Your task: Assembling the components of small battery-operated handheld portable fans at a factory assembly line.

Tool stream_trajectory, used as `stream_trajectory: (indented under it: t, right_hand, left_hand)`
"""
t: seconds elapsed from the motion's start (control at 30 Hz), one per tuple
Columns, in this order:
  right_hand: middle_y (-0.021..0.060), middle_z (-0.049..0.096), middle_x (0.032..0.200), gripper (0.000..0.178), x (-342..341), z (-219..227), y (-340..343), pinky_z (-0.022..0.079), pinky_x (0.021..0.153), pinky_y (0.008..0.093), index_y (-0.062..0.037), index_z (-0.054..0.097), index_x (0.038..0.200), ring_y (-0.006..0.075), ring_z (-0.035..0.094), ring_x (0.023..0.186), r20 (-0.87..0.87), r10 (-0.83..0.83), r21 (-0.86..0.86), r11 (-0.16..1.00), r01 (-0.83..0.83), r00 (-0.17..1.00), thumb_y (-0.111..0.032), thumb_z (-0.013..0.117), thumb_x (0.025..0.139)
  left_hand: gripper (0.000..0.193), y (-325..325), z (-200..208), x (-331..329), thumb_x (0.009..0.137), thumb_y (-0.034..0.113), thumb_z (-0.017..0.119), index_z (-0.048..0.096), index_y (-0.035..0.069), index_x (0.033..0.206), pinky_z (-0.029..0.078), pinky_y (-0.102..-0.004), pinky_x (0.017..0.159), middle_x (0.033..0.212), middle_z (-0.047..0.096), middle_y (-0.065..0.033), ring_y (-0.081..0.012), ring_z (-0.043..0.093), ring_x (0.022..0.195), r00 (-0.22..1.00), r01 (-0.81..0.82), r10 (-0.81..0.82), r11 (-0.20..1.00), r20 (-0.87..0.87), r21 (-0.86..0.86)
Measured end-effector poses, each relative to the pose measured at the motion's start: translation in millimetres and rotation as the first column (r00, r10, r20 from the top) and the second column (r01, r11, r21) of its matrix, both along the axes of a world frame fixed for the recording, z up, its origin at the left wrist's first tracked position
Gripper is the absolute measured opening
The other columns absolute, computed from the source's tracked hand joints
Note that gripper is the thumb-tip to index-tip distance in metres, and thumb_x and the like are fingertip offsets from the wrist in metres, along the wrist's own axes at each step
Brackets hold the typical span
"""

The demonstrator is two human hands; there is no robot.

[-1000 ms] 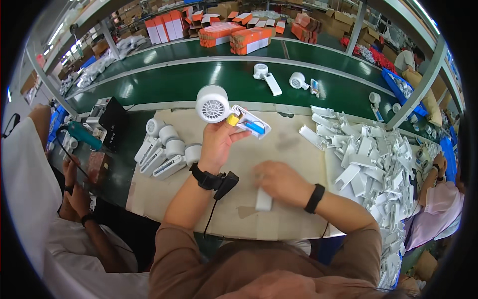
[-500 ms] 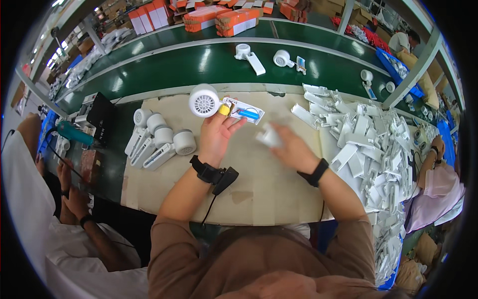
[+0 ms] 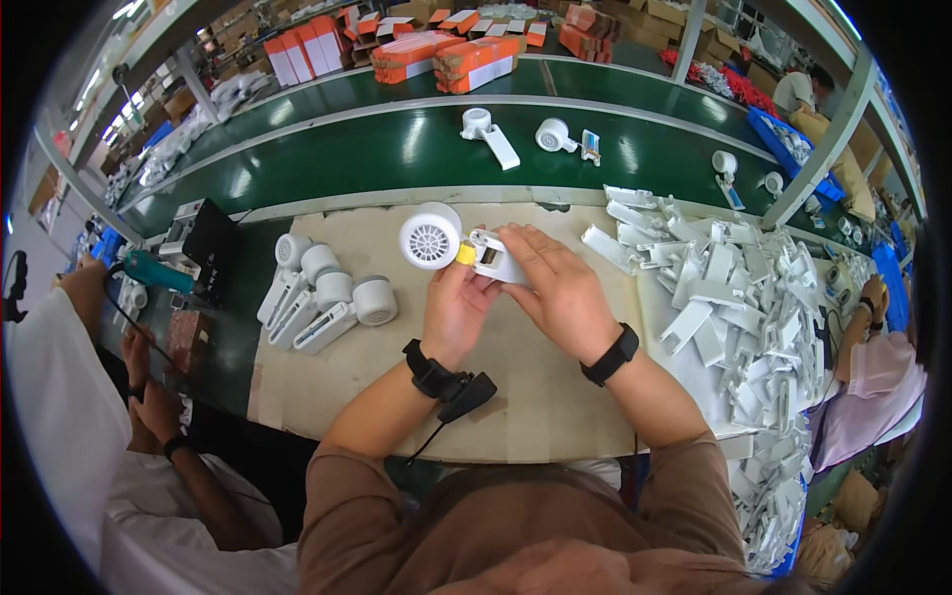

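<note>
Over the middle of the beige work mat [image 3: 416, 397], my left hand [image 3: 452, 319] grips a white handheld fan [image 3: 430, 236] from below, close to its neck. The fan's round slotted head points left, and a yellow piece [image 3: 465, 254] shows at the neck. Closed round a white plastic handle cover [image 3: 504, 266], my right hand [image 3: 567, 290] has it lying over the fan's handle. My fingers hide much of the handle, and whether the cover sits fully on it I cannot tell. The blue cell inside is out of sight.
Several fans [image 3: 337, 290] lie left on the mat; a big heap of white covers [image 3: 719, 297] fills the right. Beyond runs a green conveyor [image 3: 367, 154] with a few fans. A teal electric screwdriver [image 3: 159, 271] lies far left. Co-workers' arms [image 3: 203, 486] are at both sides.
My right hand has brought the white cover leftward onto the fan's handle, covering the blue cell. My left hand and the fan have shifted slightly right and nearer to me.
</note>
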State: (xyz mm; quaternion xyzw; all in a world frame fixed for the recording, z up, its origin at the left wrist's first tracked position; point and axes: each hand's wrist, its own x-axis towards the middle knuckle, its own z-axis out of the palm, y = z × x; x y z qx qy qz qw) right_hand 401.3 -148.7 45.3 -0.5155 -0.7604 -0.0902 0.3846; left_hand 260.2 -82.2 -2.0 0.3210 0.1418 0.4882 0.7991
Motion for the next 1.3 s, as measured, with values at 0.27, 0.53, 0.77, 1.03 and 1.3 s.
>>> stream_trajectory:
  t: [0.27, 0.53, 0.77, 1.03, 1.3]
  right_hand:
    - [0.0124, 0.056, 0.117, 0.062, -11, -2, 8, 0.045, 0.091, 0.0380, -0.0089, 0.047, 0.127, 0.0297, 0.054, 0.107, 0.056, -0.042, 0.079, 0.996, 0.038, 0.998, -0.012, 0.069, 0.069]
    - [0.0108, 0.054, 0.079, 0.033, 13, 1, -11, 0.042, 0.061, 0.0317, 0.0008, 0.059, 0.097, 0.0226, 0.051, 0.067, -0.504, 0.033, -0.296, 0.932, -0.209, 0.863, -0.029, 0.060, 0.085]
    - [0.0130, 0.054, 0.075, 0.034, -1, 17, -18, 0.043, 0.060, 0.0372, 0.0002, 0.056, 0.081, 0.0287, 0.052, 0.066, -0.572, -0.008, -0.161, 0.982, -0.102, 0.820, -0.033, 0.063, 0.081]
    - [0.0118, 0.055, 0.072, 0.037, 7, 8, -13, 0.043, 0.056, 0.0380, -0.0027, 0.055, 0.075, 0.0295, 0.053, 0.062, -0.449, 0.055, 0.003, 0.998, -0.060, 0.892, -0.038, 0.067, 0.077]
    - [0.0119, 0.053, 0.067, 0.041, -17, -1, -15, 0.044, 0.055, 0.0353, -0.0016, 0.052, 0.080, 0.0276, 0.054, 0.061, -0.483, -0.025, -0.205, 0.975, -0.085, 0.875, -0.040, 0.068, 0.076]
  left_hand:
    - [0.033, -7, 7, 5, 0.091, 0.016, 0.053, 0.049, 0.003, 0.120, 0.043, -0.0357, 0.093, 0.118, 0.055, -0.0081, -0.0188, 0.053, 0.109, 0.983, -0.155, 0.166, 0.980, -0.081, 0.127]
    - [0.038, 5, 30, -12, 0.091, 0.026, 0.054, 0.047, 0.003, 0.120, 0.039, -0.0406, 0.098, 0.118, 0.053, -0.0106, -0.0258, 0.050, 0.112, 0.992, -0.115, 0.101, 0.970, 0.077, 0.212]
    - [0.037, -4, 30, -7, 0.091, 0.027, 0.053, 0.047, 0.003, 0.119, 0.039, -0.0404, 0.098, 0.116, 0.054, -0.0096, -0.0253, 0.050, 0.112, 0.996, -0.075, 0.063, 0.977, 0.065, 0.201]
    - [0.037, -11, 38, -6, 0.094, 0.030, 0.046, 0.044, 0.006, 0.122, 0.040, -0.0355, 0.097, 0.119, 0.052, -0.0067, -0.0194, 0.049, 0.112, 0.996, -0.070, 0.051, 0.951, 0.071, 0.301]
    - [0.036, 7, 10, -7, 0.097, 0.031, 0.040, 0.046, 0.004, 0.120, 0.043, -0.0363, 0.092, 0.116, 0.054, -0.0065, -0.0186, 0.052, 0.109, 0.998, -0.058, 0.059, 0.997, 0.037, -0.042]
